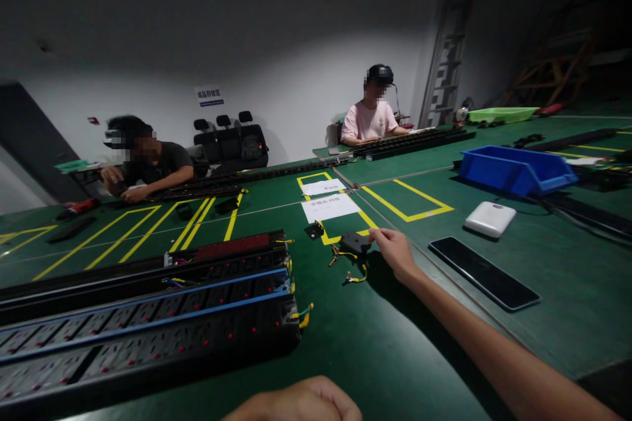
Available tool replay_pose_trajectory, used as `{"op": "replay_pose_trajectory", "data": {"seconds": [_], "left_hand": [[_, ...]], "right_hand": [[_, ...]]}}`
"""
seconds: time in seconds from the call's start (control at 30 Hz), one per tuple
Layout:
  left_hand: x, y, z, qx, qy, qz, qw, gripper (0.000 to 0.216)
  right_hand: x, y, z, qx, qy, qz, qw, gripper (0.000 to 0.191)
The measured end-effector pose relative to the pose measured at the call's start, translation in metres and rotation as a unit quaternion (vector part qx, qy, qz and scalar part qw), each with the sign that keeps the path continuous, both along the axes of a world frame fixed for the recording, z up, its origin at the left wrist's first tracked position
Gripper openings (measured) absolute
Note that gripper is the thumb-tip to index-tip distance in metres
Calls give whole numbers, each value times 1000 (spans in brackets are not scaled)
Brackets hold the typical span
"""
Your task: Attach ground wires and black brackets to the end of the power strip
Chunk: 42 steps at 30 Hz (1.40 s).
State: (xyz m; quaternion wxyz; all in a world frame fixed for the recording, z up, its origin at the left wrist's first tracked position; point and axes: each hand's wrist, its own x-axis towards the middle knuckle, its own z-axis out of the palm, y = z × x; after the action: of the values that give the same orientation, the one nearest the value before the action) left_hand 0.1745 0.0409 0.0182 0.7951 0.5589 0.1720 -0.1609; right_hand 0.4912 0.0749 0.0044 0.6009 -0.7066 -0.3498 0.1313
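Note:
My right hand point(395, 253) reaches across the green table, its fingertips pinching the right edge of a small flat black part point(355, 243). Short yellow-sleeved wires point(356, 276) with metal ends lie just in front of that part. Low in the view, my left hand point(301, 401) is curled closed near the table's front edge, and whatever its fingers may hold is hidden. To the left lie long black power strips point(197, 335) with rows of sockets and red dots, wire ends sticking out at their right tips. A small black bracket point(314, 230) rests beyond them.
White paper sheets point(330, 208) lie beyond my right hand. On the right are a smartphone point(484, 273), a white box point(490, 220) and a blue bin point(516, 171). Two people point(372, 122) sit across the table, with more black strips point(419, 143) before them.

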Motion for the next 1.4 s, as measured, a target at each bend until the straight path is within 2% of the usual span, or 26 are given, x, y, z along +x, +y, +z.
{"op": "replay_pose_trajectory", "data": {"seconds": [0.07, 0.13, 0.2, 0.27, 0.3, 0.33, 0.43, 0.53, 0.63, 0.83, 1.13, 1.4], "left_hand": [[-7, -9, 20, 37, -13, 6, 999, 39], [-24, -21, 36, 84, -31, 63, 994, 48], [-50, -33, 43, 212, -27, 111, 971, 54], [-79, -40, 39, 366, -6, 256, 895, 54], [-93, -42, 33, 427, 4, 330, 842, 54], [-105, -43, 27, 465, 4, 377, 801, 56], [-127, -40, 11, 532, 29, 438, 724, 54], [-129, -38, 8, 558, 36, 462, 688, 54], [-123, -38, 14, 572, 54, 462, 676, 54], [-118, -41, 20, 565, 60, 452, 688, 55], [-120, -42, 14, 553, 45, 446, 702, 57], [-120, -43, 8, 539, 35, 434, 721, 57]], "right_hand": [[0, 0, 0, 2, -3, 2, 1000, 49], [-1, -1, 0, 4, -8, 6, 1000, 49], [-1, -1, 0, 7, -16, 12, 1000, 48], [-2, -2, -1, 9, -24, 20, 999, 48], [-2, -2, -1, 9, -29, 24, 999, 48], [-2, -1, -2, 9, -33, 28, 999, 48], [-2, -1, -4, 5, -49, 43, 998, 47], [-2, -1, -6, -2, -61, 53, 997, 47], [-2, -1, -7, -12, -72, 57, 996, 46], [-4, 0, -7, -21, -90, 74, 993, 45], [2, -1, -10, -30, -110, 69, 991, 49], [5, -8, -5, -41, -140, 55, 988, 55]]}}
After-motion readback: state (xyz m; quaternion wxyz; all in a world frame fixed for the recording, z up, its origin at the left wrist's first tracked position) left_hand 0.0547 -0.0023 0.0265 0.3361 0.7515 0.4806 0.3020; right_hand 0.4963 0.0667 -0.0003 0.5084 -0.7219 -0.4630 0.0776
